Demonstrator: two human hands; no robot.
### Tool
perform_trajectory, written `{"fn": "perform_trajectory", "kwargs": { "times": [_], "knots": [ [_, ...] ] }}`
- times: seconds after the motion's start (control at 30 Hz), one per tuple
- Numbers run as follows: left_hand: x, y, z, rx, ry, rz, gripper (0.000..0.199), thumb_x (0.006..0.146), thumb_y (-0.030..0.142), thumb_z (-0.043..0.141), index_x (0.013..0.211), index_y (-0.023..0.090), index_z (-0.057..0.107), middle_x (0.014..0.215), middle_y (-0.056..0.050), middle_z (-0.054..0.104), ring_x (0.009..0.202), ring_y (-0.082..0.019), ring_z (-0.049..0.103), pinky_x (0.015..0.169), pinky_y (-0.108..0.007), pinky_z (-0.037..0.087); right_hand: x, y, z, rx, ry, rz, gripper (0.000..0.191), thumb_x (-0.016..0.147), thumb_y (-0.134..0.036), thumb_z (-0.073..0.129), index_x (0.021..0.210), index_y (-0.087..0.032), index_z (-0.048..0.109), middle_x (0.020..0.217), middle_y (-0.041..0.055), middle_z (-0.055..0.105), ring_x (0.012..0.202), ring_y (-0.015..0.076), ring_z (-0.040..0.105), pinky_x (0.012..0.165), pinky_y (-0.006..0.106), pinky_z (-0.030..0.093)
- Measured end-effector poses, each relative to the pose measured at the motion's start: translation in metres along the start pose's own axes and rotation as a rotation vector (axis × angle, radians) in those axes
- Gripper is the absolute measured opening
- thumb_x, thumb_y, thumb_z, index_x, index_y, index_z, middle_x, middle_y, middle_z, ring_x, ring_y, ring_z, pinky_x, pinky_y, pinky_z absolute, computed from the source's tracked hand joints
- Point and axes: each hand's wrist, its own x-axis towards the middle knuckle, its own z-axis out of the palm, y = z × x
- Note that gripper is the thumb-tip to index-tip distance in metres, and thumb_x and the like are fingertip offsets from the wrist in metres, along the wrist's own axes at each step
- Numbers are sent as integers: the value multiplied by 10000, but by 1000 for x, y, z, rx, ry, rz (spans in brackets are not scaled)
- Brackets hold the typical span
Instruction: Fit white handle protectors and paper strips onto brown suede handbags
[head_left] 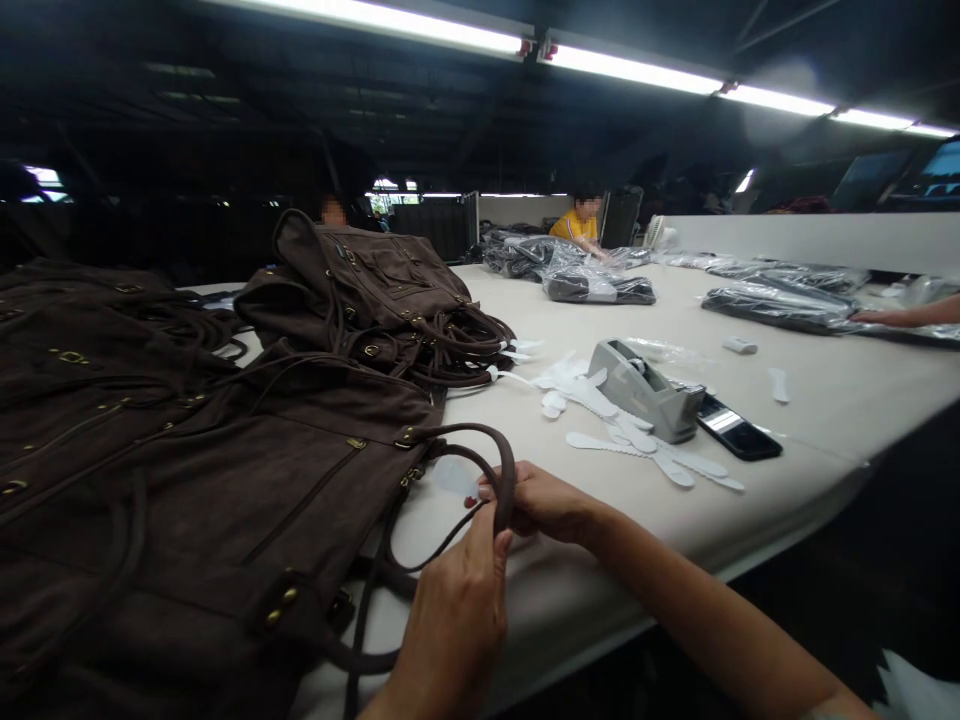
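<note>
A dark brown bag (315,480) lies on the table in front of me, its handle (504,460) looping out to the right. My left hand (461,590) is closed around the near part of that handle. On its far side, my right hand (544,505) has its fingers pinched together against the same handle; what else may be between them is hidden. A small red piece (471,501) shows by the right fingertips, and a pale translucent strip (454,477) lies just behind it. A thin dark strap (442,545) hangs beneath the handle.
More brown bags (375,290) are piled at the left and back. Right of them are loose white strips (592,400), a grey tape dispenser (649,390) and a phone (739,428). Plastic-wrapped bags (600,285) lie farther off. A person in yellow (576,225) and another person's arm (919,314) appear beyond.
</note>
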Motion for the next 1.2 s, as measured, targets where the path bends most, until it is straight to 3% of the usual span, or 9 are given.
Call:
{"fn": "perform_trajectory", "kwargs": {
  "times": [0.1,0.17,0.3,0.43,0.57,0.73,0.97,1.07,1.2],
  "knots": [
    [-20,1,-8,-104,13,-141,338,975,425,327,888,243,598,681,-43,664,632,-196,654,588,-277,435,0,2,10,203,-72,0,255,722,-282,748,896,-108,678,491,-99,351,419,32,183,398,175,122],
    [-27,2,-14,-239,-33,-247,399,964,484,347,729,234,551,569,-13,585,511,-157,577,538,-260,414,-4,3,12,309,-112,17,263,715,-225,725,939,-90,694,501,-100,327,431,30,162,409,165,122],
    [-29,2,-25,-551,-149,-398,445,920,577,408,729,205,560,640,-32,635,527,-164,615,530,-261,476,-15,8,10,484,-241,40,314,686,-182,648,976,-74,697,519,-96,303,430,32,136,405,160,119],
    [-24,4,-33,-604,-202,-451,426,886,588,477,812,189,607,680,-48,681,579,-189,659,576,-277,515,-28,14,13,474,-361,-4,287,764,-327,657,954,-114,682,536,-85,337,423,40,159,409,175,128],
    [-24,14,-37,-504,-177,-419,411,880,568,498,904,194,665,728,-56,707,625,-189,665,629,-275,513,-36,20,19,340,-280,-46,435,852,-569,630,939,-145,669,500,-100,301,411,43,138,413,191,106],
    [-9,21,-47,-278,79,-339,460,823,580,570,1086,218,677,919,-76,724,804,-232,677,680,-288,524,-34,19,24,262,-207,-132,433,811,-565,705,849,-141,629,531,-83,355,434,42,199,414,205,96],
    [38,19,-44,-306,177,-212,337,821,498,622,718,183,687,601,1,591,558,-135,531,526,-222,419,-35,5,22,112,-183,-179,426,834,-564,678,837,-144,611,551,-74,387,442,40,245,399,200,109],
    [31,23,-42,-166,288,-120,267,862,430,602,775,207,720,579,14,579,518,-131,518,522,-237,414,-45,-2,16,2,-141,-208,414,845,-539,668,930,-136,630,578,-56,484,445,41,335,413,183,217],
    [14,31,-43,19,399,92,181,879,325,600,953,257,750,854,-23,725,689,-172,639,691,-274,494,-63,-8,9,-90,-6,-252,429,849,-468,676,1125,-160,557,625,-26,623,429,69,459,417,179,334]
  ]
}}
